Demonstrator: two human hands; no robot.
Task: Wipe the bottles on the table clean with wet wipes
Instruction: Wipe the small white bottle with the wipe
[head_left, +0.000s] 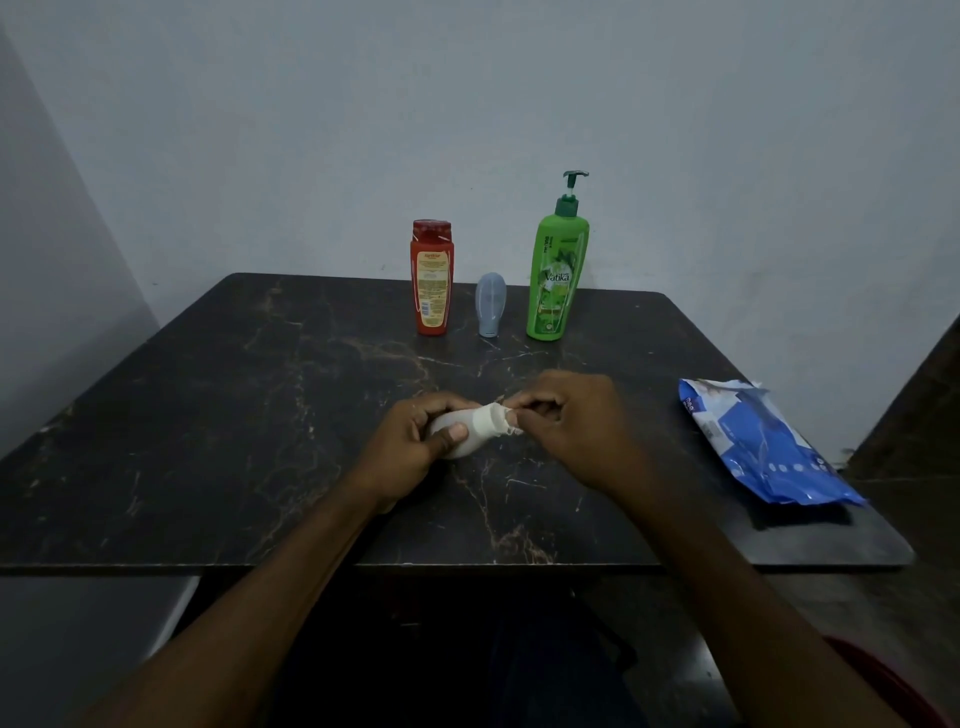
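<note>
My left hand (415, 441) grips a small white bottle (460, 439) lying sideways just above the dark marbled table (234, 415), near its middle. My right hand (566, 421) pinches a white wet wipe (493, 418) wrapped around the bottle's neck end. At the back of the table stand a red bottle (432, 278), a small grey-blue bottle (490, 304) and a tall green pump bottle (558, 270), all upright and apart from my hands.
A blue pack of wet wipes (763, 447) lies on the table's right side, close to the right edge. A plain wall rises right behind the bottles. The table's front edge runs just under my forearms.
</note>
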